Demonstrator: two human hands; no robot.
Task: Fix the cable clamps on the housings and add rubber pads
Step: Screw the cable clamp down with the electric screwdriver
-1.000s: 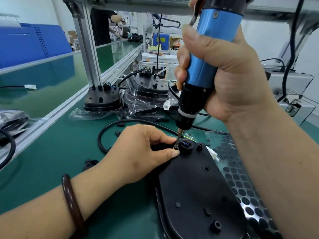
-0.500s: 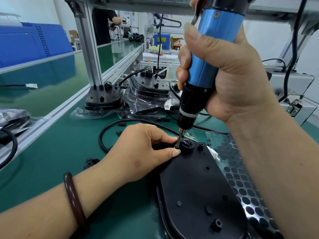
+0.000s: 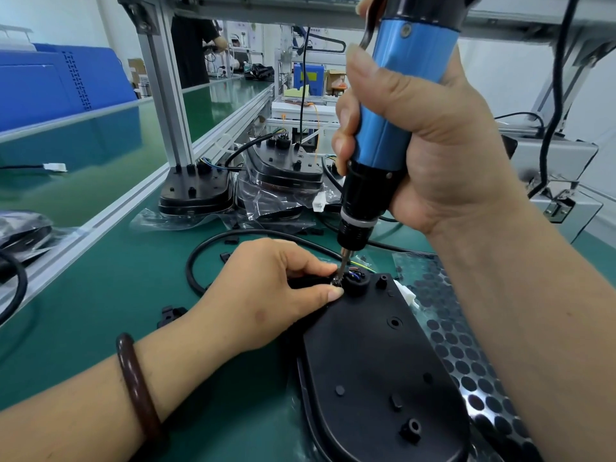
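Note:
A black oval housing (image 3: 383, 371) lies face down on the green bench. At its far end a black cable (image 3: 213, 243) enters a round port (image 3: 356, 282) with coloured wires showing. My left hand (image 3: 266, 295) pinches the small black cable clamp (image 3: 308, 282) against the housing beside that port; the clamp is mostly hidden by my fingers. My right hand (image 3: 433, 135) grips a blue and black electric screwdriver (image 3: 390, 128) held upright, its bit tip set on the clamp right at my left fingertips. A sheet of round black rubber pads (image 3: 466, 355) lies under and right of the housing.
More black housings (image 3: 196, 191) in plastic wrap stand stacked at the back by the aluminium frame post (image 3: 163, 91). Loose black clamps (image 3: 171, 315) lie on the mat to the left. A grey box (image 3: 566, 201) sits to the right, and a person stands far back.

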